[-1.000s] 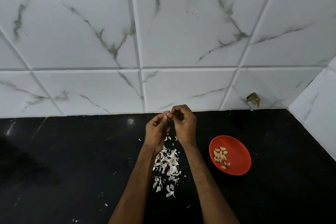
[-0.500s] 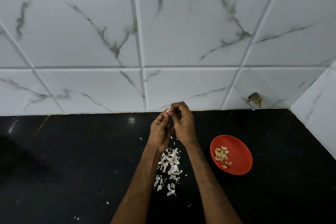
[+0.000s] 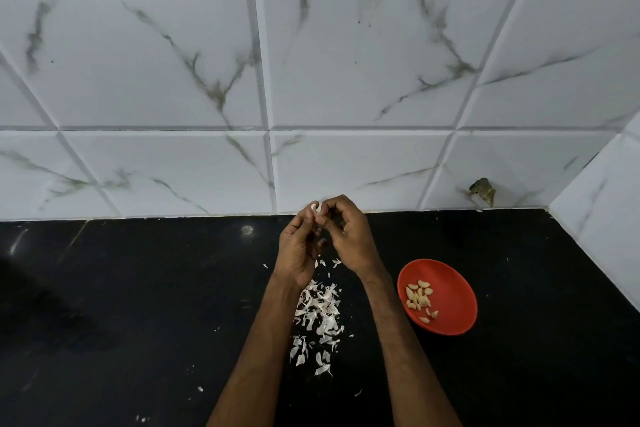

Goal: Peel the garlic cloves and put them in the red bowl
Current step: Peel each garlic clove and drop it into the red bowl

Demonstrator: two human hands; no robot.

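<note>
Both hands are raised together above the black counter near the wall. A small pale garlic clove (image 3: 315,209) shows between the fingertips. My left hand (image 3: 300,246) pinches it with thumb and fingers, and my right hand (image 3: 348,236) curls its fingers onto the same clove from the right. Most of the clove is hidden by the fingers. The red bowl (image 3: 450,295) sits on the counter to the right of my right forearm and holds several peeled cloves (image 3: 419,298).
A heap of white garlic skins (image 3: 320,317) lies on the black counter (image 3: 138,322) below my hands, with stray flakes around it. White marbled tiles (image 3: 173,80) form the back wall, and a side wall (image 3: 606,236) closes the right corner.
Both hands stay together at the same spot with small finger shifts; the clove now shows a little more at the fingertips. The bowl has not moved.
</note>
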